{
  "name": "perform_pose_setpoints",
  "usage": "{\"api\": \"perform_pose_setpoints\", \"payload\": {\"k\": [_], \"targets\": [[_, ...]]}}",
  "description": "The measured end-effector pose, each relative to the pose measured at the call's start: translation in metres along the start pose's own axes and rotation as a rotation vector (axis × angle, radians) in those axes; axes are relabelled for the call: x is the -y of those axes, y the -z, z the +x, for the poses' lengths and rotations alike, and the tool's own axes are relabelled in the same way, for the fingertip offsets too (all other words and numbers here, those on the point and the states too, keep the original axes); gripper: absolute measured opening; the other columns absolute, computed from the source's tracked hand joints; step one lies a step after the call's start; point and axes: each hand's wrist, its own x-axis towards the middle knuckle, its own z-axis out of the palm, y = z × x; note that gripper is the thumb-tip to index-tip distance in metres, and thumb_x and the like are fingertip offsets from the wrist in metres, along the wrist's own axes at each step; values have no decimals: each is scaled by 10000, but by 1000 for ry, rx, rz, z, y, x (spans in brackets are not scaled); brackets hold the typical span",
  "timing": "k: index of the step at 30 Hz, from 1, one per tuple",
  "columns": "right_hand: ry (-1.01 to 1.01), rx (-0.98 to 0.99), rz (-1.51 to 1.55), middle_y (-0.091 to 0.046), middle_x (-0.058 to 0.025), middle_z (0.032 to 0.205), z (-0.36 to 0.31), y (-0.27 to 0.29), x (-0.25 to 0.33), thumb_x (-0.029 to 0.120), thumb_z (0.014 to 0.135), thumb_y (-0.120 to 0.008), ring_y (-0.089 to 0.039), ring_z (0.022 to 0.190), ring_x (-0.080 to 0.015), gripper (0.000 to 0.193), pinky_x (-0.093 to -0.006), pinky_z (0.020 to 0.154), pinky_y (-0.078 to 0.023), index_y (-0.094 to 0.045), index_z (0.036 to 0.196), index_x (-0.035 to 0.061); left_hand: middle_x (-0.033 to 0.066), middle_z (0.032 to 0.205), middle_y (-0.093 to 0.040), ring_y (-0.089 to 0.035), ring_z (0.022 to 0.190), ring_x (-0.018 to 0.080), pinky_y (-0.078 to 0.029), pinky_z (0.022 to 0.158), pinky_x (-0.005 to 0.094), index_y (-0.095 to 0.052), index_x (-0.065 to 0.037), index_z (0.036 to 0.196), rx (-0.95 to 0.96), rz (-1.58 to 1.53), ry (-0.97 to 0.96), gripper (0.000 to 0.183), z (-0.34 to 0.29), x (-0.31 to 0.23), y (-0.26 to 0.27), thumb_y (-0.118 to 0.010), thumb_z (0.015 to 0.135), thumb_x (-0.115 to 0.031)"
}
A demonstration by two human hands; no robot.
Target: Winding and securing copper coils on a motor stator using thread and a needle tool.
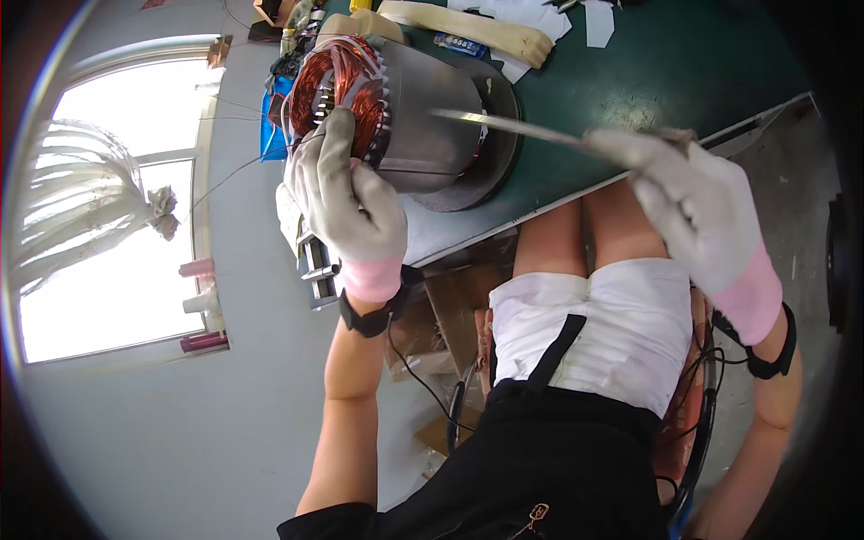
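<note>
A motor stator point(432, 112), a grey metal cylinder, lies on its side on the table. Its copper windings point(369, 103) face left, with white lacing and sleeving around the rim. My left hand point(346, 193), in a white glove with a pink cuff, is at the lower edge of those windings. Its fingers are bent together; what they pinch, if anything, is hidden. A thin dark thread runs from beside these fingers toward the window. In my right hand point(688, 193), also gloved, is a long thin metal strip point(517, 126), slightly blurred. Its tip points left, over the stator's side.
The green table point(648, 81) bears a round dark base point(504, 126) beside the stator, a pale curved block point(468, 27), a blue battery-like cylinder point(459, 45) and papers. A blue box point(274, 121) stands at the left. Cardboard point(459, 301) lies below the table edge. Cables hang from both wristbands.
</note>
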Motion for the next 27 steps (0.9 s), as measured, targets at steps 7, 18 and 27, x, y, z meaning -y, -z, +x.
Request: {"api": "perform_pose_setpoints", "payload": {"k": [7, 18, 27], "targets": [[248, -220, -358, -593, -75, 700, 16, -21, 15, -45, 652, -599, -550, 546, -235, 425, -291, 479, -445, -662, 1031, 138, 183, 994, -619, -589, 870, 284, -463, 786, 346, -563, 81, 1075, -58, -86, 65, 384, -6, -1, -4, -402, 731, 23], [114, -79, 27, -656, -98, 890, 23, -48, -10, -44, 746, -564, -629, 770, -242, 368, -282, 680, -496, -644, 1076, 96, 150, 983, -582, -572, 846, 186, -471, 750, 285, -538, 62, 1056, -123, -215, 380, 289, -2, -13, -9, -407, 805, 7], [246, 65, 98, -619, -117, 844, 59, -15, -15, 1, 760, -551, -597, 747, -251, 265, -306, 671, -465, -622, 1009, 57, 107, 990, -568, -565, 812, 129, -459, 722, 234, -511, 39, 1100, 4, -317, 506, 359, -3, -18, 0, -651, 770, 17]]}}
